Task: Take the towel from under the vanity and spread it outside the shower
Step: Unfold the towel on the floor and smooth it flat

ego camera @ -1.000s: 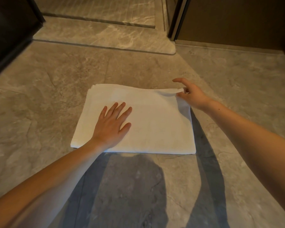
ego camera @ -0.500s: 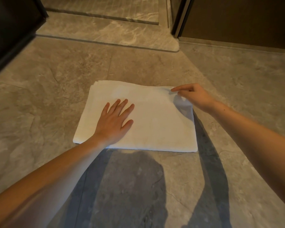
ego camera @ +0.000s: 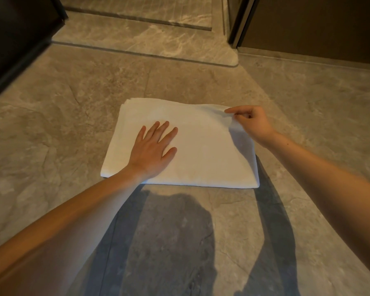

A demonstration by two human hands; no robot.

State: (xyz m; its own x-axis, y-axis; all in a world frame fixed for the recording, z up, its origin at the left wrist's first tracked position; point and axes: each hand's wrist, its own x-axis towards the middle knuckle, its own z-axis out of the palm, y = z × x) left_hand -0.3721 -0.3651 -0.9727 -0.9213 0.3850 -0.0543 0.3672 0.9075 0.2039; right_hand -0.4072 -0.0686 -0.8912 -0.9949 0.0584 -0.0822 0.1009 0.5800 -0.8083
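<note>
White towel [ego camera: 203, 152] lies folded in several layers, flat on the stone floor [ego camera: 73, 116], just short of the raised shower curb [ego camera: 141, 37] & not yet opened out. Looks like soft, light terry w/ no stiffness of its own: it'll drape and sag from wherever it's held, and the stacked layers can drag along together. Floor looks smooth, so the whole bundle prob slides if tugged w/o an anchor.

Left hand [ego camera: 153, 150] supplies that anchor, palm down on the left-centre of the top layer, fingers [ego camera: 166, 130] straight & spread apart. Right hand [ego camera: 253, 123] is at the far right corner, thumb and forefinger closed together on the cloth, other fingers curled; the corner is lifted a little off the stack. Can't tell whether that pinch has one layer or more, as the fold edges blur there.

Best hold, imo: corners or hem of the top layer only, then one corner per hand to open it flat. No fragility, no real weight, so a light pinch is enough
</note>
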